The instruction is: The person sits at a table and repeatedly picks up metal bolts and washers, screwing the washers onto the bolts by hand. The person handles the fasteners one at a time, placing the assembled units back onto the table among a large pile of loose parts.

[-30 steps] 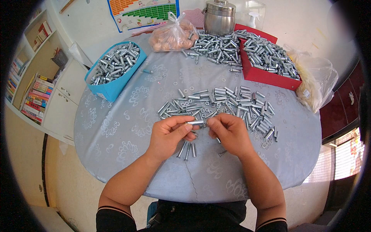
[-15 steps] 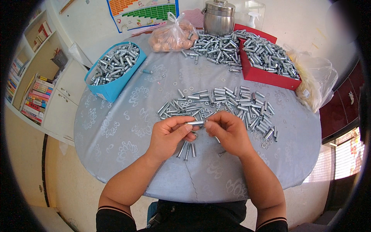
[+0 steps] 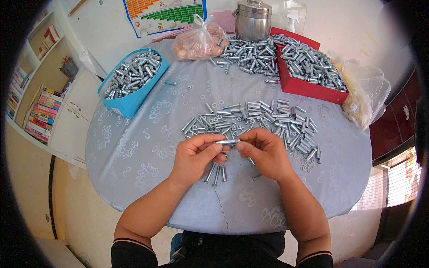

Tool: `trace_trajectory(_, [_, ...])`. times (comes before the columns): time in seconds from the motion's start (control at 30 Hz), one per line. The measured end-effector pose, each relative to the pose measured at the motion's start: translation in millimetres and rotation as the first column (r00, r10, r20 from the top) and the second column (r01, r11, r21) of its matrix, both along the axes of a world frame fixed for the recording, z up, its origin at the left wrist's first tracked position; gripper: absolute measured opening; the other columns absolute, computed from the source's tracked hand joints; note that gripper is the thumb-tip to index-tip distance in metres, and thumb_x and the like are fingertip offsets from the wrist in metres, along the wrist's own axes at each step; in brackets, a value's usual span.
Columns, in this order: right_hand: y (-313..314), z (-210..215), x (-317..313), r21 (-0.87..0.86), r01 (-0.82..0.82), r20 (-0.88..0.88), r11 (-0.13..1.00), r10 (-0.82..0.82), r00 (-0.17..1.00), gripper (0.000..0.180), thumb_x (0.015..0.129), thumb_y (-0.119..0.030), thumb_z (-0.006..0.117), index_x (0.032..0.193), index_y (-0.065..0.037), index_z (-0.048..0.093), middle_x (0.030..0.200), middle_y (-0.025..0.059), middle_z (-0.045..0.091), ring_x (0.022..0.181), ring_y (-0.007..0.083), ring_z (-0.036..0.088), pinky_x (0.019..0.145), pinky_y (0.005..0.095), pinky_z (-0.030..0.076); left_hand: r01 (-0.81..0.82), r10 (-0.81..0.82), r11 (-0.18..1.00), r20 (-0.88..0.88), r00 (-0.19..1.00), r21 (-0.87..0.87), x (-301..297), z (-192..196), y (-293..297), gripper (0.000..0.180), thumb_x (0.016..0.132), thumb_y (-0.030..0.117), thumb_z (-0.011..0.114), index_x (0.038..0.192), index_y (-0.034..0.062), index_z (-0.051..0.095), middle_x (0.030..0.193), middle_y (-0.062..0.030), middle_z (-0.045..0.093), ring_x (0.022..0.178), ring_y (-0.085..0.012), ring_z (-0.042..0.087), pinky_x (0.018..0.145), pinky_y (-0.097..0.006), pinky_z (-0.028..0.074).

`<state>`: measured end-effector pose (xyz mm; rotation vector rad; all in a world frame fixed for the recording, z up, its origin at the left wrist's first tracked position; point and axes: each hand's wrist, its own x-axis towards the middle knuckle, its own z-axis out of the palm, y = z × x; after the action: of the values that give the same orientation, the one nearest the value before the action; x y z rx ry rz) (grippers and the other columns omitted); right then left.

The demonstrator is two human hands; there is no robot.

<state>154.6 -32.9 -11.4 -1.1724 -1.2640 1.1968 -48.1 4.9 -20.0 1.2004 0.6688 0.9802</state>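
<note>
Over the near part of the table, my left hand [image 3: 195,157] is closed, thumb and fingers pinching a silver expansion bolt [image 3: 227,142] that lies level. My right hand [image 3: 267,154] is closed at the bolt's right end, its thumb and forefinger on a small ring-like part there; whether that is a nut or a washer is too small to tell. Just below my left hand, several long bolts [image 3: 216,174] rest on the cloth. A metal shank [image 3: 251,161] sticks out beneath my right hand. Beyond both hands spreads a loose pile of bolts, sleeves and nuts [image 3: 268,116].
At the back left stands a blue box [image 3: 129,107] full of anchors. A red box [image 3: 308,90] heaped with more is at the back right, beside a clear plastic bag [image 3: 368,89]. A knotted bag of round brown things [image 3: 196,44] and a steel pot [image 3: 253,22] stand behind.
My right fingertips have shifted slightly at the bolt's right end, and more of that end shows now. My left hand keeps its place.
</note>
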Motion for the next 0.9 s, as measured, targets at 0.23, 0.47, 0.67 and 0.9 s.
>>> trace_trajectory(0.23, [-0.5,0.8,-1.0,0.007,-0.023,-0.093,1.000,0.023,0.995,0.018,0.090,-0.012,0.068,0.101,0.001,0.062,0.083,0.0002,0.063,0.072,0.0064,0.057,0.062,0.0213,0.046,-0.001,0.001,1.000,0.028,1.000,-0.003,-0.2,-1.8,-0.1,0.023,0.093,0.005,0.058,0.114,-0.0028,0.062,0.096,-0.0148,0.070,0.076,-0.0163,0.068,0.069,-0.028,0.057])
trace_trajectory(0.47, [-0.8,5.4,-3.7,-0.010,0.013,-0.124,1.000,-0.014,0.992,0.014,0.092,-0.013,0.066,0.096,0.001,0.064,0.079,0.0016,0.063,0.071,0.0080,0.059,0.065,0.0226,0.049,0.013,-0.013,1.000,0.006,1.000,-0.013,0.0,-0.4,-0.9,0.023,0.093,0.005,0.059,0.114,-0.0024,0.063,0.097,-0.0148,0.070,0.076,-0.0163,0.068,0.069,-0.028,0.057])
trace_trajectory(0.67, [-0.1,9.1,1.8,-0.127,-0.029,-0.006,0.992,0.028,1.000,0.015,0.092,-0.014,0.066,0.094,0.001,0.064,0.078,0.0022,0.064,0.070,0.0083,0.059,0.064,0.0230,0.049,0.007,-0.002,0.997,-0.056,0.998,0.077,-0.2,-1.6,-3.8,0.024,0.091,0.002,0.061,0.114,-0.0026,0.063,0.098,-0.0143,0.070,0.079,-0.0153,0.067,0.071,-0.027,0.057])
trace_trajectory(0.9, [-0.9,4.5,-1.8,-0.024,-0.026,-0.137,0.999,0.022,0.990,0.015,0.087,-0.006,0.070,0.100,0.001,0.064,0.085,0.0017,0.065,0.074,0.0081,0.060,0.066,0.0213,0.049,-0.038,0.037,0.998,0.004,0.999,0.040,4.5,1.7,-7.6,0.023,0.091,0.002,0.061,0.113,-0.0026,0.063,0.096,-0.0115,0.069,0.079,-0.0138,0.066,0.070,-0.026,0.055])
